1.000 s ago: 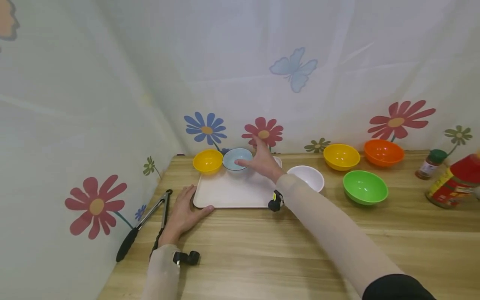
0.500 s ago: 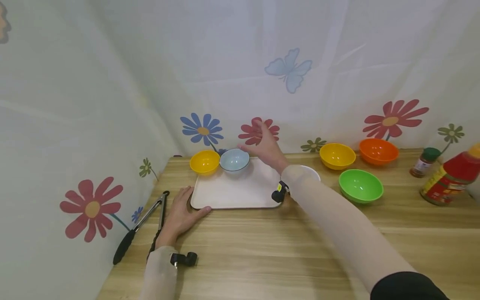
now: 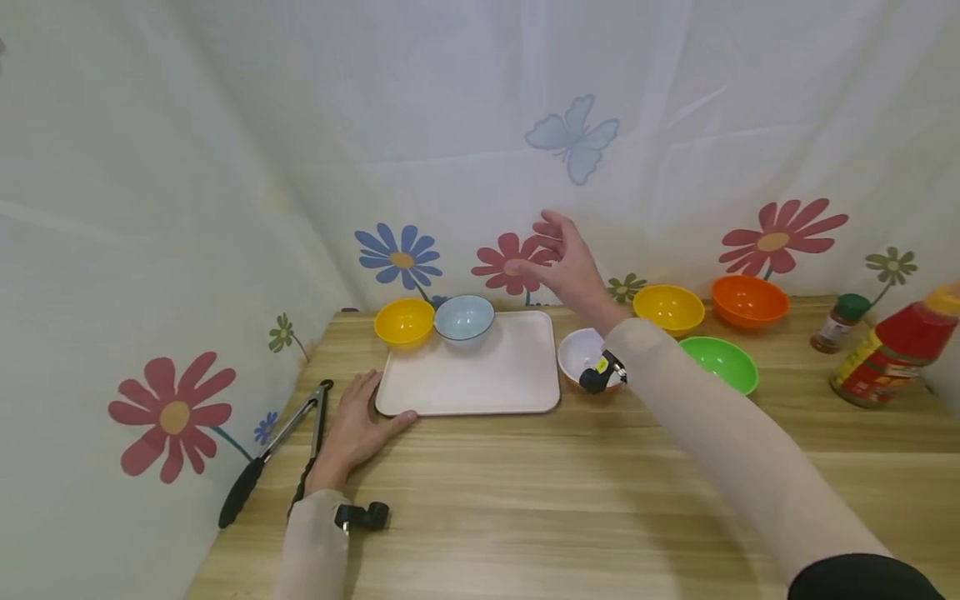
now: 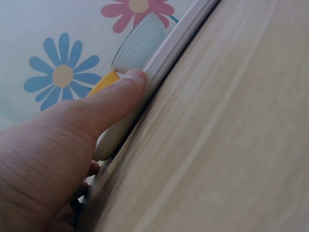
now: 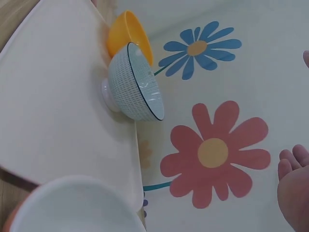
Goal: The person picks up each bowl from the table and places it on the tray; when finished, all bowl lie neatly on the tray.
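Fingers of our left hand (image 3: pixel 360 429) lie extended, the thumb well spread from them, around the near left corner of the tray (image 3: pixel 468 390); they touch the rim without curling round it, and the thumb lies along its near edge. The tongs (image 3: pixel 258 467) lie to their left on the table (image 3: pixel 480 508). To steady the tray well, we judge, this corner wants a light, even press, since pushing harder could slide or tip it.

At the far left corner we see a yellow bowl (image 3: pixel 405 323), and just beside it, upright on the tray near its far edge, a light blue bowl (image 3: pixel 465 318); we cannot tell whether the two touch.

Farther right, our right hand (image 3: pixel 566 262) hangs above the tray's far right corner, fingers loosely bent, thumb well apart, holding nothing. Just beside the tray's right edge stands a white-lined bowl (image 3: pixel 577 352), partly hidden by the wrist camera (image 3: pixel 600 372). We would do well to raise that wrist clear of its rim before moving sideways.

Beyond it stand another yellow bowl (image 3: pixel 669 310), a green bowl (image 3: pixel 723 362), an orange bowl (image 3: pixel 750 302), a green-capped jar (image 3: pixel 836 325) and a red bottle (image 3: pixel 892 350).
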The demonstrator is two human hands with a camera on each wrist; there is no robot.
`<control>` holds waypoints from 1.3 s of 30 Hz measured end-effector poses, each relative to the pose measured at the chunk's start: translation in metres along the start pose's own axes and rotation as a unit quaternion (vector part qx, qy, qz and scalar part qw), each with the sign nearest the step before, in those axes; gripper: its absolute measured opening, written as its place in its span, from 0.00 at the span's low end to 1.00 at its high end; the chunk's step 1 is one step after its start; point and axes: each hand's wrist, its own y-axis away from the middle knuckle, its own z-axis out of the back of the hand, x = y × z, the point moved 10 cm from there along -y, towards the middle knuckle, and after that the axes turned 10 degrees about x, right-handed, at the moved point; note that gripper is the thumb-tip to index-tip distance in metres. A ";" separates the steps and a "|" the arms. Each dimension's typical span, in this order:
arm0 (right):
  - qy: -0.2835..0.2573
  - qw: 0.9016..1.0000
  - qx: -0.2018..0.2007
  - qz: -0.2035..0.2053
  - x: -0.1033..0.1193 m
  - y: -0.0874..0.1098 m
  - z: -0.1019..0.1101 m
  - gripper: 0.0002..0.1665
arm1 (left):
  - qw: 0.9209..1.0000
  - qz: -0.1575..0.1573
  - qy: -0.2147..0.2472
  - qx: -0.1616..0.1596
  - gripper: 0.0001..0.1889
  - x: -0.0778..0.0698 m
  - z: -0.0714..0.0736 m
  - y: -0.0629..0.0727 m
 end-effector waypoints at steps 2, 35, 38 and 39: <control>-0.002 1.000 -0.003 0.009 0.005 0.007 0.011 0.57 | 1.000 -0.002 -0.002 -0.002 0.60 0.000 0.001 0.000; 0.065 0.989 -0.008 -0.134 -0.075 0.149 0.054 0.68 | 1.000 -0.002 -0.003 0.002 0.60 0.004 -0.003 -0.004; 0.061 0.989 -0.012 -0.137 -0.081 0.155 0.052 0.70 | 1.000 -0.002 -0.006 0.002 0.61 0.004 -0.004 -0.004; 0.063 0.989 -0.012 -0.137 -0.083 0.157 0.051 0.71 | 1.000 -0.002 -0.007 0.001 0.61 0.004 -0.003 -0.004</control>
